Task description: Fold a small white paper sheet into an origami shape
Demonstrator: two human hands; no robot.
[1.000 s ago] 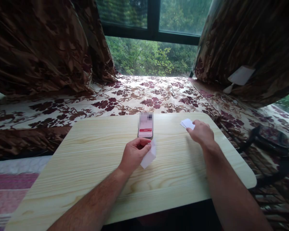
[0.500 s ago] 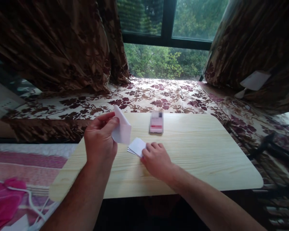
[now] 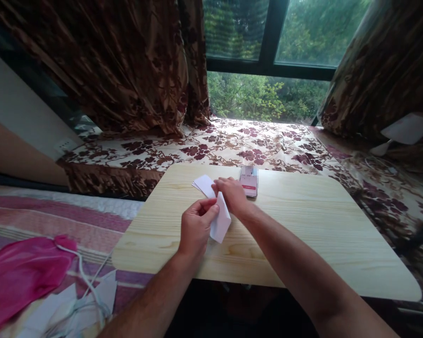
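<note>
My left hand (image 3: 197,223) is closed, pinching a folded piece of white paper (image 3: 221,223) between thumb and fingers just above the table. Beyond it, my right hand (image 3: 231,193) has its fingers bent around the right end of a small stack of folded white paper (image 3: 203,184). That stack lies on the pale wooden table (image 3: 296,234), its layers slightly fanned at the left end. The right fingertips are partly hidden, and the two hands are very close together.
A phone (image 3: 248,185) with a lit screen lies at the table's far edge, beside my right wrist. On the striped bedding to the left are a pink cloth (image 3: 28,267), a white cable (image 3: 82,270) and loose white papers (image 3: 52,307). A flowered window seat (image 3: 254,141) borders the table's far side.
My left hand has brought its folded paper right and down toward the table. My right hand and the stack have moved away from me and left across the table. The view has turned left.
</note>
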